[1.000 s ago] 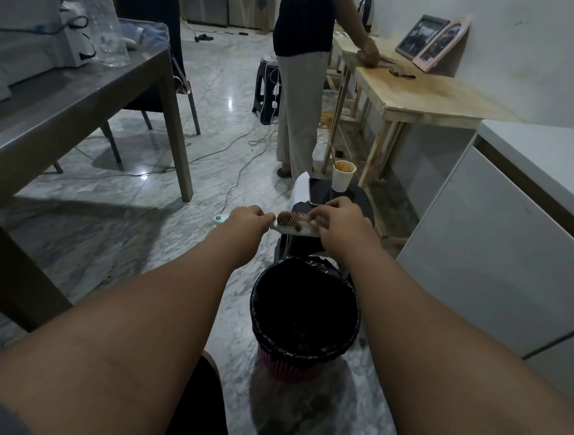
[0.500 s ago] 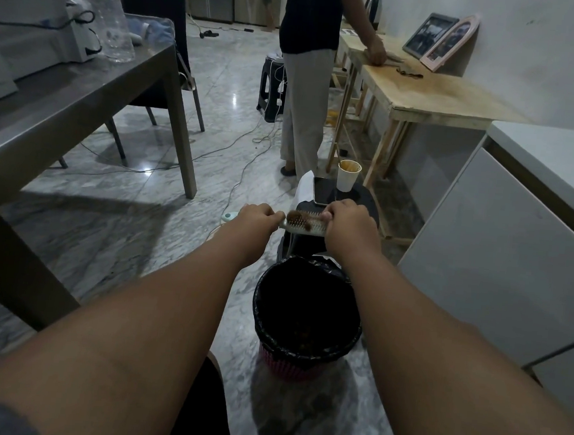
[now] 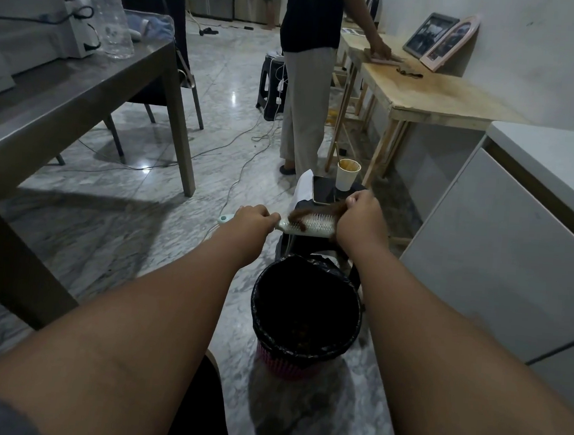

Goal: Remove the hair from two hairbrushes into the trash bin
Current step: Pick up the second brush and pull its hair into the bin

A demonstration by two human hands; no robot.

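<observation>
A pale hairbrush [image 3: 307,226] is held level above and just beyond the trash bin [image 3: 306,313], a pink basket lined with a black bag. My left hand [image 3: 253,218] is closed around the brush handle, whose mint tip sticks out to the left. My right hand [image 3: 361,216] pinches a strand of brown hair [image 3: 317,210] that stretches from the bristles up to its fingers. Some hair clings near the handle end of the bristles. No second hairbrush is visible.
Behind the bin stands a black stool [image 3: 328,200] carrying a phone, a white cloth and a paper cup [image 3: 347,174]. A person [image 3: 307,74] stands at a wooden table [image 3: 425,94]. A metal table [image 3: 65,97] is at left, a white cabinet [image 3: 517,235] at right. Cables cross the marble floor.
My right hand has pulled up and to the right, drawing the brown hair off the bristles into a long strand. The left hand has kept its hold on the handle.
</observation>
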